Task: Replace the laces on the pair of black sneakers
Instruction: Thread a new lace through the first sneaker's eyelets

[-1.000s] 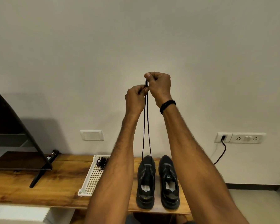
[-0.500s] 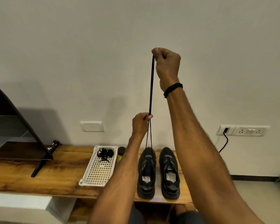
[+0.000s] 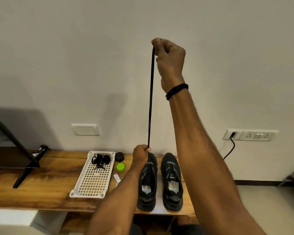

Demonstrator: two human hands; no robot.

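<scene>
Wooden bench below: my right hand pinches the lace high, while my left hand, having slid down from beside it, grips the strands just above the sneaker beneath. Ends evened, probably; threading can start.

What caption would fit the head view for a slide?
A person's right hand holds a black lace high above the black sneakers while the left hand pinches it low.
</scene>
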